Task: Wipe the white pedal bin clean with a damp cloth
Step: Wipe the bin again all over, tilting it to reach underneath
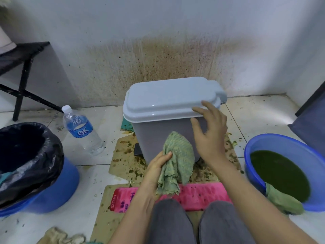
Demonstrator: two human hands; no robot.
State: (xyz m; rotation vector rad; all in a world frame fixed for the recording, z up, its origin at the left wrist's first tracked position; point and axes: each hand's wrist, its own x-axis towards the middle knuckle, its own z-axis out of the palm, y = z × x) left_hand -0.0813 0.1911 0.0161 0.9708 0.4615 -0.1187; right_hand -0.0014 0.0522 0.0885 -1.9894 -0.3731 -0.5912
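The white pedal bin stands on stained cardboard in front of me, its lid down and its dark pedal showing at the lower left. My left hand grips a green damp cloth and holds it against the bin's front wall. My right hand is spread over the bin's right front corner, fingertips on the lid's edge, thumb against the wall.
A blue basin of dark green water sits at the right with a second green cloth over its rim. At the left stand a water bottle and a blue bucket lined with a black bag. A pink sponge lies by my knees.
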